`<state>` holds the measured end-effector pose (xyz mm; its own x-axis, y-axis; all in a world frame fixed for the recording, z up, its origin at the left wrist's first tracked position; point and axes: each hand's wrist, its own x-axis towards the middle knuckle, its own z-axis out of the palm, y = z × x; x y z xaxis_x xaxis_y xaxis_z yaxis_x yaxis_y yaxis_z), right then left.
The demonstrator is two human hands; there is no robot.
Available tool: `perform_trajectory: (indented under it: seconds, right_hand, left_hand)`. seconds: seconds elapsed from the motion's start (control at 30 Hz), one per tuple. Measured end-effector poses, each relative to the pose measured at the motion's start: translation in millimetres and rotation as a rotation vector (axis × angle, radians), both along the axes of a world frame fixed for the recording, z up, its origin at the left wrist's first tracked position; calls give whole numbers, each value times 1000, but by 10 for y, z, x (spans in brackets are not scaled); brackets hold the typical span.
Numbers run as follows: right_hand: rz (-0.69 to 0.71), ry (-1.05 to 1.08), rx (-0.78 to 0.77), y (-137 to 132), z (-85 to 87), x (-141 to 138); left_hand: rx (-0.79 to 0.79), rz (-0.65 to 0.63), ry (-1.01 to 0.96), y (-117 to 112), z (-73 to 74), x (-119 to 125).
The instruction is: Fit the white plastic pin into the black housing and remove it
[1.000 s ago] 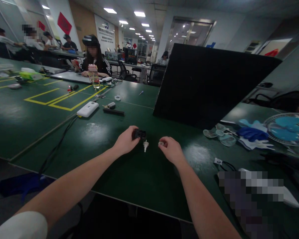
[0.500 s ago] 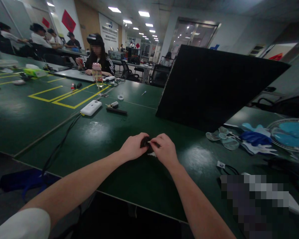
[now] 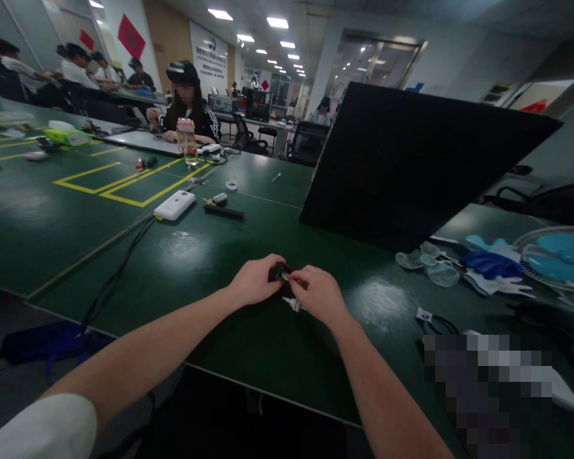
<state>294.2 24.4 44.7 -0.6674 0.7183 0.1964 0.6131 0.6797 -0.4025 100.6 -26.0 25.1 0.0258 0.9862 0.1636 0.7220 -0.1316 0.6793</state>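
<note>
My left hand (image 3: 254, 281) is closed around a small black part (image 3: 277, 273) just above the green table (image 3: 205, 255). Meeting it from the right, my right hand (image 3: 317, 296) pinches a tiny white piece against that black part. A small white plastic pin (image 3: 293, 305) lies on the table just under my right hand's fingers. What exactly sits between the right fingertips is too small to name.
A large black board (image 3: 411, 166) leans behind my hands. Blue fan blades and clear parts (image 3: 478, 264) lie to the right, a fan grille (image 3: 555, 252) beyond. A white power bank (image 3: 175, 204) with a cable and a black bar (image 3: 223, 211) lie left. People sit at far tables.
My right hand came left from the table and met the left hand at the black part. The two hands now stay together, shifted slightly nearer, with the white pin beneath them.
</note>
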Motion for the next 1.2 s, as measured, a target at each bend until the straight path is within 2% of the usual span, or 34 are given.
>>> perform_trajectory:
  seconds: [0.23, 0.37, 0.47, 0.6, 0.67, 0.77, 0.9, 0.97, 1.07, 1.13, 1.2]
  right_hand:
    - [-28, -20, -60, -12, -17, -19]
    - [-82, 40, -50, -7, -65, -53]
    - [-61, 42, -49, -24, -29, -45]
    - [-55, 27, -17, -59, 86, 33]
    - [-63, -51, -39, -78, 117, 71]
    - [-13, -188, -96, -82, 98, 110]
    - [-24, -197, -105, 7, 37, 190]
    - [-91, -105, -104, 74, 19, 235]
    - [-163, 260, -182, 136, -13, 240]
    - [-155, 537, -294, 135, -50, 185]
    - [-126, 697, -371, 112, -94, 106]
  left_hand:
    - [20, -13, 13, 3, -29, -22]
    - [24, -8, 54, -11, 2, 7]
    - [24, -15, 84, -22, 34, 19]
    - [31, 72, 99, -11, 44, -12]
    - [35, 125, 94, 5, 33, -47]
    - [21, 180, 91, 30, 21, -98]
    - [6, 186, 59, 41, 28, -126]
    - [-4, 170, 43, 37, 33, -117]
    - [-8, 147, 30, 20, 31, -85]
    - [-1, 126, 18, 6, 24, -58]
    - [5, 114, 4, -3, 17, -36]
